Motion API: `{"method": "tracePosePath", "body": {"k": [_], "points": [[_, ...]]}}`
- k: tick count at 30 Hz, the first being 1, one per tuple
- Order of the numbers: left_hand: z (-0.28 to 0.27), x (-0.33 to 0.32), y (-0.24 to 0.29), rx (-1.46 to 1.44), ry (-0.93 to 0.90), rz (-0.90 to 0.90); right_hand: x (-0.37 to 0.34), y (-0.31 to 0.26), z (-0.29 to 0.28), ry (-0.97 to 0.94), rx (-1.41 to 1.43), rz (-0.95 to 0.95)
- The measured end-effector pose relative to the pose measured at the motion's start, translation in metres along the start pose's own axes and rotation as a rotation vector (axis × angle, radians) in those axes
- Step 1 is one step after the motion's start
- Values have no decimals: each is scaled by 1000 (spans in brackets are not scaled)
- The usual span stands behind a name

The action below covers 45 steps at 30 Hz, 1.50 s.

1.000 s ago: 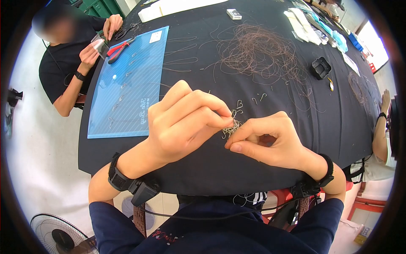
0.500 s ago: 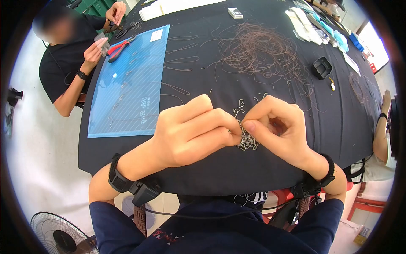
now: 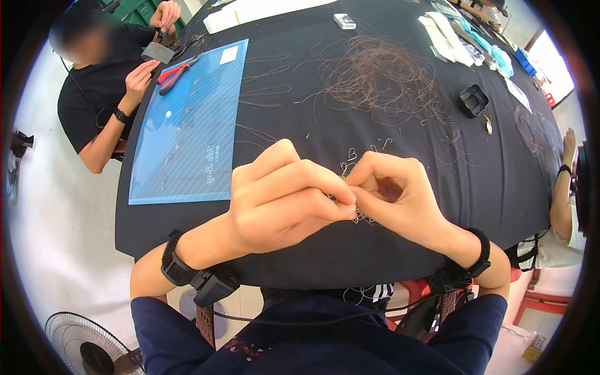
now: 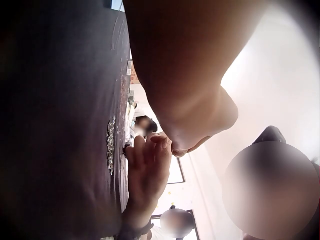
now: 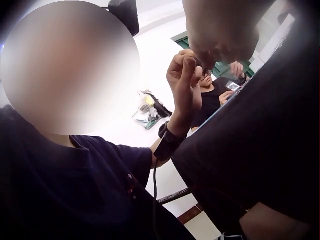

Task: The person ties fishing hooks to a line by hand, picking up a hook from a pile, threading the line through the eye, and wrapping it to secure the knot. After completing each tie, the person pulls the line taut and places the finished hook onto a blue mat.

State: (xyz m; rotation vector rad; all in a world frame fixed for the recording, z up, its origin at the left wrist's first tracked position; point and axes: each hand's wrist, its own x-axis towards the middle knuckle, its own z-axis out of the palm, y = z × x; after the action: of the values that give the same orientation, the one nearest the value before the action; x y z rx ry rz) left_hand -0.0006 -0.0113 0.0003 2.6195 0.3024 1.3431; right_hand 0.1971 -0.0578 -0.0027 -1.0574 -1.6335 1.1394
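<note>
Both hands meet fingertip to fingertip over the black cloth. The left hand [image 3: 284, 199] has its fingers bent and pinches a small metal hook, mostly hidden by the fingertips. Thumb and index finger of the right hand [image 3: 403, 195] pinch at the same spot. Under and behind the fingers lies a pile of metal hooks [image 3: 364, 219], partly covered by them. In the left wrist view the pile [image 4: 110, 150] lies on the cloth, below the raised right hand [image 4: 147, 167]. The right wrist view shows the left hand [image 5: 185, 87] with fingertips together, off the table.
Left of the hands lies a blue file bag [image 3: 187, 137] with hooks in a row and red-black pliers [image 3: 178, 75]. A tangle of brown line [image 3: 390, 78], a black tray [image 3: 473, 100] and a small box [image 3: 344, 22] are farther back. Another person sits at the left.
The left hand came off the pile with its fingertips, moved right and met the right hand's fingertips. The person at the left has shifted a small packet.
</note>
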Motion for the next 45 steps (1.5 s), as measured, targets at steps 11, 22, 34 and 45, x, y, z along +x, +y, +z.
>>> {"method": "tracePosePath", "body": {"k": [11,22,34,45], "points": [[2,-2,-30,-837,435,-641,3,-2,-3,127,56,150],[-15,-6,-50,-965,573,-777,3,-16,-7,73,-351,-80],[-11,11,-11,-1316,-265,-751,13,2,-23,401,-167,30],[-3,11,-8,-374,-213,-274,16,16,-23,511,-351,-312]]}}
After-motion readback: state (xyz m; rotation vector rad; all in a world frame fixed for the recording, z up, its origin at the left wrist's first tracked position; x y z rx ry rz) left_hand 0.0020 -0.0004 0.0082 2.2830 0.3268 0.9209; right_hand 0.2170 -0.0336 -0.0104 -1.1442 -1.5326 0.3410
